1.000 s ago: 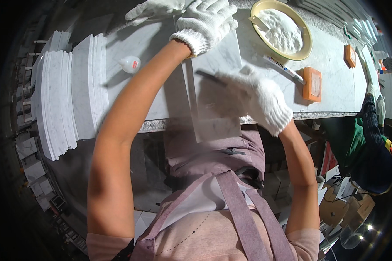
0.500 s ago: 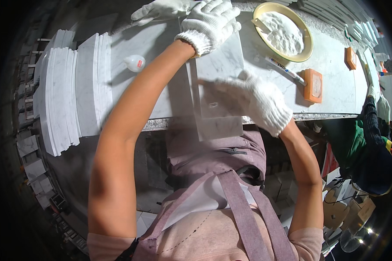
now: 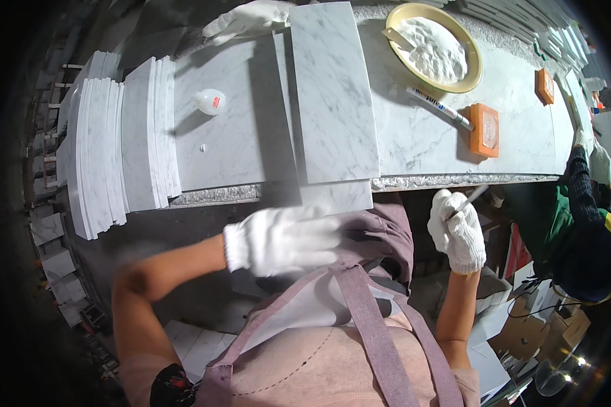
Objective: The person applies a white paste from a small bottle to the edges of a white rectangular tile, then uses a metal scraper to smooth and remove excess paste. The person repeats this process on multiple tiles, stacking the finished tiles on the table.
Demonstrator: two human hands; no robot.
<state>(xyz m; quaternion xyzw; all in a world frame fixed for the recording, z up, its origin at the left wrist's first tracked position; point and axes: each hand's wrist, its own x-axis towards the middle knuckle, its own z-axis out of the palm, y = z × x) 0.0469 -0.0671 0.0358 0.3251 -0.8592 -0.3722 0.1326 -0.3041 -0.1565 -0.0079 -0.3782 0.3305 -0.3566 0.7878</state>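
Note:
My left hand (image 3: 285, 239), in a white knit glove, hovers in front of the table edge. Its fingers stretch out flat, slightly blurred, holding nothing. Off the same edge, farther right, my gloved right hand (image 3: 459, 234) is closed round a thin, flat metal tool (image 3: 477, 196) that pokes out at the upper right; its other end is hidden in the glove. Between and beyond the hands lies a long grey-veined marble slab (image 3: 336, 95). It rests on other marble pieces, and one lower piece (image 3: 339, 197) juts past the table edge.
A yellow bowl (image 3: 477, 68) of white powder stands at the far right. Near it lie a paint marker (image 3: 436, 106) and an orange block (image 3: 484, 132). A small white squeeze bottle (image 3: 210, 102), a spare glove (image 3: 244, 22) and stacked marble strips (image 3: 96, 156) are leftward. Another person (image 3: 584, 237) works at right.
My left hand has come back from the slab's far end toward me. My right hand has left the slab, moving right and nearer. The small pale fleck near the slab's front end is gone.

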